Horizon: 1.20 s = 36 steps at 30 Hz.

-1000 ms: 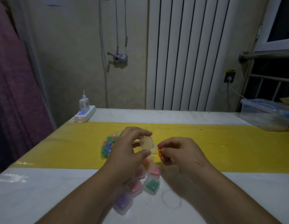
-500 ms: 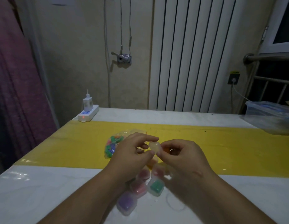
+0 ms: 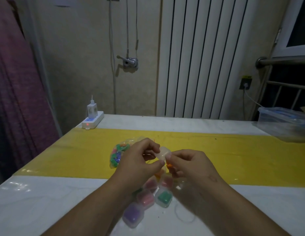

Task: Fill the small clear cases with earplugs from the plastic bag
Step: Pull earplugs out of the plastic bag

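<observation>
Over the bench [image 3: 46,201], pinching case [image 3: 162,153] with left fingers [image 3: 149,145], orange plug [image 3: 169,166] with right fingers [image 3: 181,155], bag [image 3: 118,153] lying at nine o'clock. Might drop plug if squeezed crooked against the rim.

Glossy yellow runner [image 3: 233,159]; clear plastic cases [image 3: 162,199], crinkled bag [image 3: 118,155].

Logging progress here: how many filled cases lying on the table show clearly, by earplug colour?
Pink cases: 3
Green case: 1
Purple case: 1
Total: 5 clearly shown; others may lie hidden under the left hand.
</observation>
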{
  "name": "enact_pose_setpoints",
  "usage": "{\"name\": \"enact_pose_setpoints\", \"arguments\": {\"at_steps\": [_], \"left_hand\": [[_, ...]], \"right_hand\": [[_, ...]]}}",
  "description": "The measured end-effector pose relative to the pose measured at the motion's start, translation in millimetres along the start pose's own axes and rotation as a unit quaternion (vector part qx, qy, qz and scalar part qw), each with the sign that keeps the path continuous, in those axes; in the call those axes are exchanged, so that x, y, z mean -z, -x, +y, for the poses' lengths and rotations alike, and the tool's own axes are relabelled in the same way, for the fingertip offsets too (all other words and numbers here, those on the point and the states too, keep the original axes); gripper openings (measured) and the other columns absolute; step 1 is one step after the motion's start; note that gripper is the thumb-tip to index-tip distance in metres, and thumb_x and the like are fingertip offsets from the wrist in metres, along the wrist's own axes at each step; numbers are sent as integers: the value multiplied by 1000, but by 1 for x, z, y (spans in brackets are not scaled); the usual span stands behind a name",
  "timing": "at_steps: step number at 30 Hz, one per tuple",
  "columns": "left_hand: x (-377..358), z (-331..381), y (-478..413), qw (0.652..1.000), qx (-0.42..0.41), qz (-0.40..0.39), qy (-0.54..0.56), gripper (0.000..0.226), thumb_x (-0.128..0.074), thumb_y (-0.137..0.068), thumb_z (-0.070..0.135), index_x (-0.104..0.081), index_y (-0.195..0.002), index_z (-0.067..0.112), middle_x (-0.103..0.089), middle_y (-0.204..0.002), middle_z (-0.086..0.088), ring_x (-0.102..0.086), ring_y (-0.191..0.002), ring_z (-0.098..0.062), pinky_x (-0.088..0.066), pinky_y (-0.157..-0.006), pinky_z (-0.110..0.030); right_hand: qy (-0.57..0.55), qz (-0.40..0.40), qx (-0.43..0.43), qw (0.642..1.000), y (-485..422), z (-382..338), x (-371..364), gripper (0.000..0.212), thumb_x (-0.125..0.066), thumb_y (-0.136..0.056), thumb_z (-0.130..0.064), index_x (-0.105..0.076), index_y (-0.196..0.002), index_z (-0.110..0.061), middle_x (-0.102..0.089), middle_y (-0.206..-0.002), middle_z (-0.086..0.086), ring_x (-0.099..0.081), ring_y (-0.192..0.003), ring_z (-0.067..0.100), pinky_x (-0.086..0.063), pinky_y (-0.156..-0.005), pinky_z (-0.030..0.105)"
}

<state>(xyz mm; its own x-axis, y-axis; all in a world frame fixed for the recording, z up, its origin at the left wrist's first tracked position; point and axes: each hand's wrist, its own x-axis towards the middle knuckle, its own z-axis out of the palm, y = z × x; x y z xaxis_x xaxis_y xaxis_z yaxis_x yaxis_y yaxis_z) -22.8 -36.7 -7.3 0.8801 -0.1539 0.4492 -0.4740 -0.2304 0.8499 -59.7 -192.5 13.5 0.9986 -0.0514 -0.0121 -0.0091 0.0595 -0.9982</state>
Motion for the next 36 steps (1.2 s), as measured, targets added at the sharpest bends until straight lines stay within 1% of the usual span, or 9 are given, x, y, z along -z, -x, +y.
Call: {"name": "enact_pose_setpoints", "arguments": {"at_steps": [5, 8, 11, 15, 18, 22, 26, 33, 36], "left_hand": [[2, 3, 0, 999, 27, -29, 21, 39, -72, -79, 8, -68, -101, 41, -66, -102, 11, -66, -90, -9, -59, -82, -36], [4, 2, 1, 998, 29, -55, 18, 40, -72, -84, 7, -71, -98, 45, -62, -109, 12, -65, -97, -8, -58, -81, -30], [4, 4, 1, 997, 43, -40, 40, 29, -74, -82, 9, -68, -89, 36, -67, -99, 12, -67, -93, -7, -55, -69, -22], [3, 6, 0, 997, 43, 14, 69, 22, -73, -81, 0, -63, -91, 18, -69, -94, 4, -67, -82, -6, -54, -63, -21], [1, 5, 0, 998, 26, 15, 60, 23, -73, -79, -1, -62, -91, 16, -70, -95, 3, -68, -82, -8, -55, -66, -23], [-1, 0, -1, 999, 5, -1, 42, 26, -78, -76, 6, -62, -87, 23, -69, -91, 5, -68, -86, -14, -57, -72, -29], [-1, 1, 0, 1000, -14, 12, -5, 20, -79, -77, 12, -63, -84, 22, -68, -87, 9, -67, -82, -9, -57, -74, -28], [-2, 1, 0, 996, -43, 17, -76, 20, -76, -78, 22, -59, -87, 28, -66, -84, 16, -66, -81, -3, -58, -76, -31], [-6, 1, 0, 995, -49, 11, -84, 22, -73, -80, 24, -58, -93, 32, -66, -88, 14, -65, -84, -1, -58, -77, -29]], "right_hand": [[240, 36, 119, 963, -9, 2, 6, 3, -76, -80, -23, -77, -76, -23, -70, -68, -5, -59, -60, 7, -48, -63, 29], [224, 29, 144, 963, -9, 2, 4, 6, -81, -74, -27, -76, -78, -27, -74, -77, -5, -66, -69, 9, -53, -67, 28], [194, 39, 140, 970, -12, 2, 8, 21, -74, -80, -8, -75, -83, -29, -75, -80, -5, -69, -73, 10, -56, -72, 25], [69, 35, 67, 995, -12, 1, 7, 17, -60, -88, 1, -75, -81, -6, -67, -69, 9, -60, -60, 15, -53, -59, 28], [-14, -11, 1, 1000, -7, 3, 2, 23, -66, -90, -11, -68, -84, 12, -55, -64, 12, -49, -56, 17, -44, -50, 25], [-54, -48, -1, 997, -3, 7, -3, 24, -65, -89, -7, -66, -90, 17, -50, -65, 13, -46, -53, 15, -38, -47, 24], [25, -34, 35, 998, -11, 10, 0, 20, -66, -89, -11, -71, -87, 9, -54, -66, 14, -48, -55, 21, -41, -55, 33], [79, 10, 50, 996, -17, 17, -3, 26, -69, -78, -17, -65, -55, -6, -49, -52, 2, -42, -53, 17, -41, -62, 37], [78, 34, 53, 995, -14, 12, -4, 23, -66, -77, -9, -64, -57, 3, -47, -55, 7, -39, -55, 19, -37, -59, 34]]}}
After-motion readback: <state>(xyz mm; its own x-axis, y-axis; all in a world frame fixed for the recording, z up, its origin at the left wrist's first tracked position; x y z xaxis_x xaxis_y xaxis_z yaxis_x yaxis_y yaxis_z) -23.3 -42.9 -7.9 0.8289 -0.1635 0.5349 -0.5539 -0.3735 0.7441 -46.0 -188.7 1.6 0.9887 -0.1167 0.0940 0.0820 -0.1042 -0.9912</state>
